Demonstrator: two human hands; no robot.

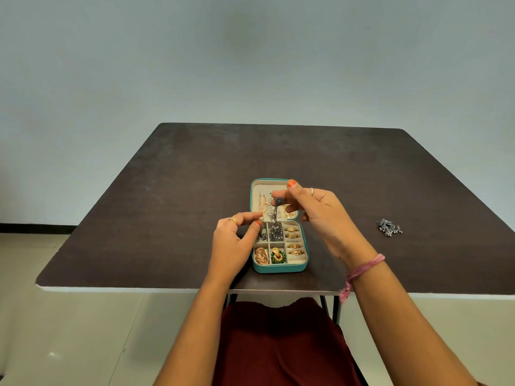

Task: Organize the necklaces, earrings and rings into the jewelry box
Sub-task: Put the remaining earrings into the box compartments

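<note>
A teal jewelry box lies open on the dark table, lid part away from me. Its near half holds gold rings in the right slots, gold and green earrings in front and silver pieces in the middle. Gold chains lie in the lid half. My right hand pinches a dark silver earring above the lid half, its dangles hanging down. My left hand hovers at the box's left edge, thumb and forefinger pinching something small that I cannot make out.
A second silver earring lies alone on the table far to the right. The table's near edge runs just below the box, with my lap behind it. A plain wall stands beyond the far edge.
</note>
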